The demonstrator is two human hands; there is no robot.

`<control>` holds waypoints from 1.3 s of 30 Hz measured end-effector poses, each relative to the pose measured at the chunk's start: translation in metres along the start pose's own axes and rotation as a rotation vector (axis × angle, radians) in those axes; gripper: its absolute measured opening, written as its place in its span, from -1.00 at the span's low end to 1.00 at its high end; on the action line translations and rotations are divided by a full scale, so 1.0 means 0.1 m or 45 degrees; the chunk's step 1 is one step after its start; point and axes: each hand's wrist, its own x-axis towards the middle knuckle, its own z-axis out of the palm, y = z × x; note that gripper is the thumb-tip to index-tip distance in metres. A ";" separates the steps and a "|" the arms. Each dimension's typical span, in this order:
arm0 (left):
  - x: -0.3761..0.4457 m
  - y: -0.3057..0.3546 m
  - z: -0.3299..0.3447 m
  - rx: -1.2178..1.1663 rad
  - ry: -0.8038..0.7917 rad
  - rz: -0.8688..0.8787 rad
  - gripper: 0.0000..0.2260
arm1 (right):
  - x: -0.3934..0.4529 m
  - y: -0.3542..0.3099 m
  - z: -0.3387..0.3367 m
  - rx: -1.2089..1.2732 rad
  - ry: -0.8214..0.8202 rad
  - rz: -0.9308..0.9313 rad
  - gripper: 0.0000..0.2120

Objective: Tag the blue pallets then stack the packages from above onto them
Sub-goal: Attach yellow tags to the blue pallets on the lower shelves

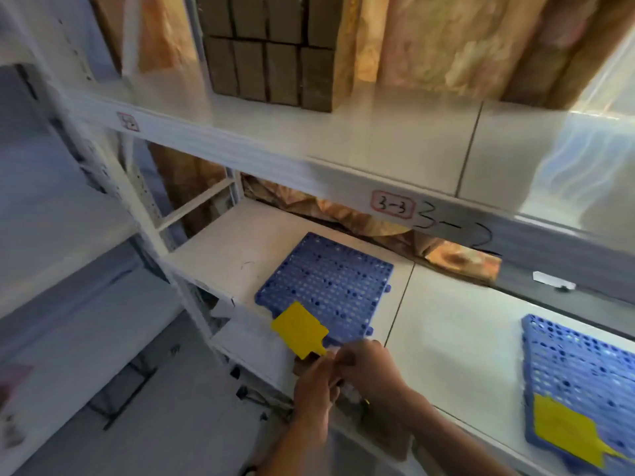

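A blue perforated pallet [326, 283] lies on the white lower shelf [220, 255]. A yellow tag [299, 328] sits at its near corner. My left hand [314, 389] and my right hand [369, 367] meet at the tag's narrow stem by the pallet's front edge, fingers pinched together there. A second blue pallet [580, 376] lies to the right with its own yellow tag [567, 431] on its near corner. Brown wrapped packages [275, 49] and a tan bundle [446, 39] stand on the shelf above.
The upper shelf beam [309, 156] carries a red-bordered "3-3" label [392, 205] and handwriting. More brown wrapped goods [457, 259] lie behind the lower shelf. A white upright post [147, 201] bounds the bay on the left, with grey floor [165, 424] below.
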 end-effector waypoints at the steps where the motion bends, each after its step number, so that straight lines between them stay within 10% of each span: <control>1: 0.11 0.11 -0.07 -0.031 0.011 0.000 -0.87 | 0.14 -0.11 0.06 -0.005 -0.012 -0.017 -0.89; 14: 1.37 1.32 -0.74 0.209 -0.341 -0.219 -0.80 | 1.44 -0.71 0.36 -0.223 -0.003 0.179 -0.84; 25: 2.02 1.93 -1.31 1.118 -0.078 0.559 -0.79 | 1.58 -0.44 0.33 -0.381 -0.092 0.171 -0.78; 39: 2.18 1.90 -1.22 1.350 -0.262 0.687 -0.71 | 1.55 -0.31 0.43 -0.351 0.014 0.304 -0.58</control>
